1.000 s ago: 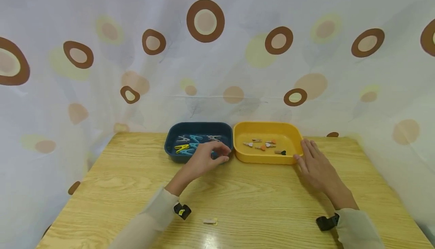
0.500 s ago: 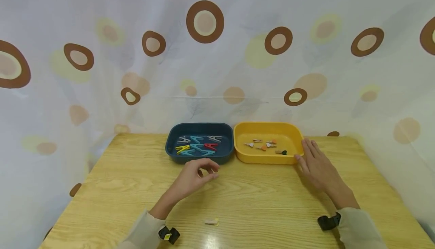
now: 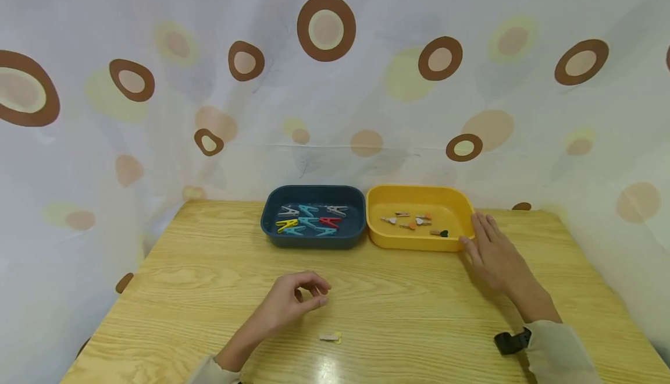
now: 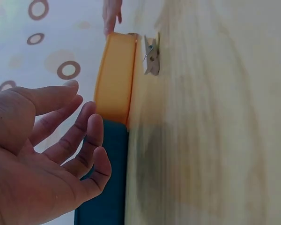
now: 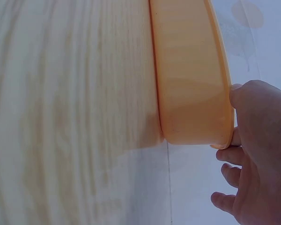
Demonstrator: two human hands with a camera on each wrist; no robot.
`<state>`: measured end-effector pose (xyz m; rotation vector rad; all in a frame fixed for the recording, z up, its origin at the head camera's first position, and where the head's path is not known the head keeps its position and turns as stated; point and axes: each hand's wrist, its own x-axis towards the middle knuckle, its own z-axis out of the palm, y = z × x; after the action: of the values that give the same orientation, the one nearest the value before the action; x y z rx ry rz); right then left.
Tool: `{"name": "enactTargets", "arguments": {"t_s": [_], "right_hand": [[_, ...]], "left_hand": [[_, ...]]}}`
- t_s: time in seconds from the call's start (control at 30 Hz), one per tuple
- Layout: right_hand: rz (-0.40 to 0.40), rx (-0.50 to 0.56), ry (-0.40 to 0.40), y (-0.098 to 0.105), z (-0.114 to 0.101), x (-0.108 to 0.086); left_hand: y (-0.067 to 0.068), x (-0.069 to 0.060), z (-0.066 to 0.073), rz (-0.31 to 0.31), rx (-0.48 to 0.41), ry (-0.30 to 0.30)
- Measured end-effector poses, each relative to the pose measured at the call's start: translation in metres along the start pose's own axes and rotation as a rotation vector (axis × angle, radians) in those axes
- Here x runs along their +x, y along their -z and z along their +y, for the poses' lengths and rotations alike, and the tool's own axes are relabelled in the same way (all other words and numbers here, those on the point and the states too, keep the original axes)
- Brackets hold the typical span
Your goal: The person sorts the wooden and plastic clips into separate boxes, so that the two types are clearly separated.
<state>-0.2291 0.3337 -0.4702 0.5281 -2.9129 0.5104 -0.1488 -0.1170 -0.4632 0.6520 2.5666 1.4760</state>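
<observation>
My left hand (image 3: 295, 302) hovers over the table with its fingers loosely bent and holds nothing. A small wooden clothespin (image 3: 328, 337) with a yellow decoration lies on the table just in front of it; the left wrist view also shows this clothespin (image 4: 151, 58). My right hand (image 3: 497, 259) rests against the right end of the yellow tray (image 3: 419, 244), fingers fairly straight and thumb at the near corner. In the right wrist view, the thumb and a finger of the right hand (image 5: 264, 140) touch the tray's rim. Several small decorated wooden clothespins lie inside this tray.
To the left, touching the yellow tray, stands a dark blue tray (image 3: 314, 243) holding several plastic clothespins, among them a yellow one (image 3: 287, 224) and a red one (image 3: 330, 221). Behind both trays hangs a patterned white curtain (image 3: 335, 99). The wooden tabletop (image 3: 408, 314) extends in front.
My left hand has moved back from above the blue tray toward the near part of the table, close to the lone clothespin. The right hand stays at the yellow tray.
</observation>
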Motion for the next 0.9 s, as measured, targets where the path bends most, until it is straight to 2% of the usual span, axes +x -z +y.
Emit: {"name": "enactTargets", "arguments": {"t_s": [0.23,0.4,0.57,0.77,0.9], "right_hand": [[0.01,0.004,-0.002,0.002,0.001,-0.003],[0.016,0.016,-0.01,0.002,0.002,-0.005],[0.01,0.022,0.0,-0.001,0.003,-0.003],[0.033,0.008,-0.002,0.001,0.004,-0.003],[0.008,0.012,-0.013,-0.001,0.001,-0.002]], "left_hand": [[-0.009,-0.009,-0.003,-0.026,-0.035,0.003],[-0.014,-0.013,-0.007,-0.114,-0.056,-0.003],[-0.014,-0.017,-0.008,-0.164,0.005,0.027],[-0.017,-0.016,-0.007,-0.188,0.066,-0.026],[-0.018,-0.02,-0.008,-0.18,0.113,-0.063]]}}
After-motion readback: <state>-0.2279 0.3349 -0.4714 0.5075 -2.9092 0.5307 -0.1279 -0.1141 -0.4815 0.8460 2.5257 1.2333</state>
